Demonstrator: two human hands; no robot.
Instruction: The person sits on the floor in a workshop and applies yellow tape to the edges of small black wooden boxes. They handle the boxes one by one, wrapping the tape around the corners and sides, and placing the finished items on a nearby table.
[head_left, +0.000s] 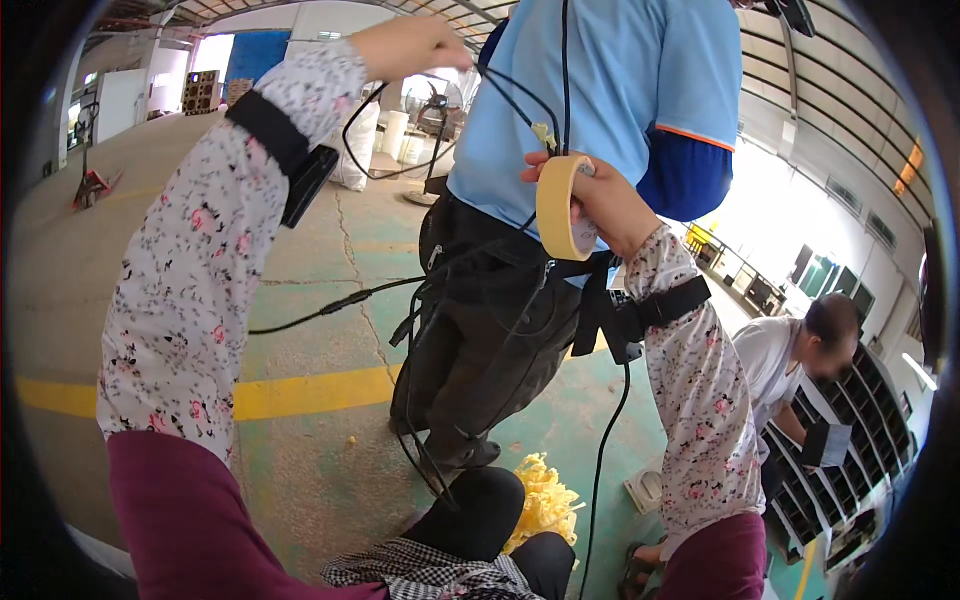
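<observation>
My left hand (412, 49) is raised at the upper left, its fingertips pinched where black cables (517, 80) meet. A loop of cable hangs below this hand. Around the fingers of my right hand (611, 199) sits a roll of cream masking tape (553, 214); its fingers also reach the cables just above the roll. A crumpled scrap of yellowish tape (544, 136) is stuck on the cables there. Right behind the hands stands a person in a light blue shirt (592, 82), with more cables hanging at the waist.
Crumpled yellow tape strips (544, 499) lie heaped by my knees. A cable (604, 450) hangs down from my right forearm strap. At right, another person (772, 352) bends by a dark rack (855, 427). A standing fan (435, 112) and a pallet jack (91, 187) are farther back.
</observation>
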